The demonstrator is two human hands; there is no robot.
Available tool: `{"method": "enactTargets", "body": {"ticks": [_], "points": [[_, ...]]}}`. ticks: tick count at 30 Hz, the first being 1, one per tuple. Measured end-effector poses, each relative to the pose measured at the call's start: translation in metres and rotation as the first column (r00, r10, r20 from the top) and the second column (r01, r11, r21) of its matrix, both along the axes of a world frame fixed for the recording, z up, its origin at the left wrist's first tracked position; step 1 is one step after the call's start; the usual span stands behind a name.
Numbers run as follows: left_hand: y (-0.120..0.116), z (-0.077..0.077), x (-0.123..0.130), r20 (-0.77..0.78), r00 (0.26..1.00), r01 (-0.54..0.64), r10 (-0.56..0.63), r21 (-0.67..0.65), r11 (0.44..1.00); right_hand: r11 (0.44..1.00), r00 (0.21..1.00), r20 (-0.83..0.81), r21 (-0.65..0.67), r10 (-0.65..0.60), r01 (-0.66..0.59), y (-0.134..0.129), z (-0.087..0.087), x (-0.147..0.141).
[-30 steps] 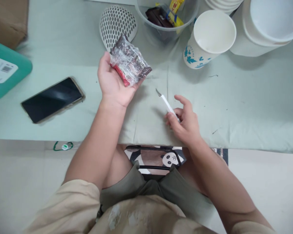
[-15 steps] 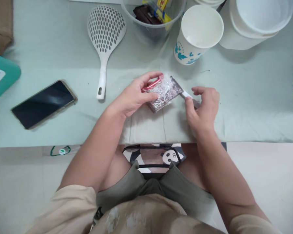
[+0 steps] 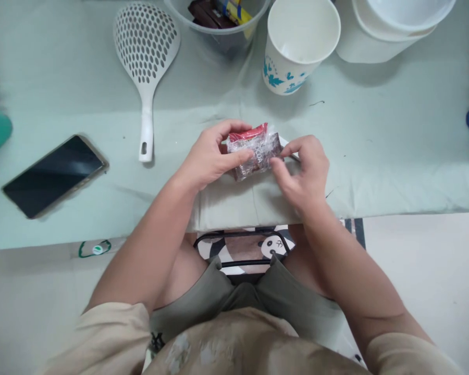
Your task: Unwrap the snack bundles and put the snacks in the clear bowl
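While the left hand (image 3: 213,156) clasps the wrapped packet (image 3: 254,159) between thumb and fingers, the right hand (image 3: 305,169) has thumb and forefinger nearly together at its 3 o'clock end. Both hands touch it; it lies toward 3 o'clock from the left, 10 from the right, its long axis roughly 8 to 2. A white-handled tool (image 3: 283,141) shows behind the right fingers, its hold unclear. "COA" is readable on the wrapper; the cup's (image 3: 287,75) small print isn't.
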State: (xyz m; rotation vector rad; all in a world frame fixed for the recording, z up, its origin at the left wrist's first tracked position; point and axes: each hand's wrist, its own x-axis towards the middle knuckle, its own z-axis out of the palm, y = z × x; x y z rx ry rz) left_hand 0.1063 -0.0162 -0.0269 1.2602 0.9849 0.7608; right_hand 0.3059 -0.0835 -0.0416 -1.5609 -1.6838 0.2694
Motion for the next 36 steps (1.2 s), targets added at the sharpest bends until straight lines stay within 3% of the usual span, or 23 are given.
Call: {"method": "enactTargets", "body": {"ticks": [5,11,16,21,26,31,33,36], "points": [[-0.002,0.003,0.004,-0.015,0.999,0.034,-0.034,0.032,0.999,0.997,1.0,0.012,-0.071,0.019,-0.018,0.001,-0.003,-0.006],[-0.002,0.005,0.001,-0.055,0.997,0.055,-0.053,0.038,0.998,0.999,1.0,-0.014,-0.046,-0.002,0.001,0.002,0.0,-0.006],[-0.008,0.008,0.005,-0.066,0.987,0.154,-0.149,0.08,0.985,0.999,0.999,0.004,-0.035,-0.038,0.039,0.001,0.001,-0.009],[-0.002,0.003,0.0,-0.029,0.999,0.017,-0.015,0.072,0.997,0.998,0.983,-0.17,-0.015,-0.068,0.067,0.003,0.001,0.005],[0.008,-0.003,-0.009,0.023,0.995,-0.101,0.102,-0.019,0.995,0.992,0.947,-0.296,-0.028,-0.123,0.12,0.009,-0.005,0.022],[0.011,-0.008,-0.01,0.057,0.985,-0.159,0.16,-0.028,0.987,0.958,0.931,-0.298,0.123,-0.212,0.258,0.006,-0.001,0.016],[0.009,-0.009,-0.006,0.072,0.982,-0.173,0.174,-0.013,0.985,0.963,0.95,-0.254,0.151,-0.179,0.222,0.001,0.002,0.007],[0.003,-0.008,0.003,0.097,0.988,-0.121,0.122,-0.017,0.993,0.999,0.979,-0.202,0.037,-0.009,0.016,-0.003,0.003,-0.006]]}}
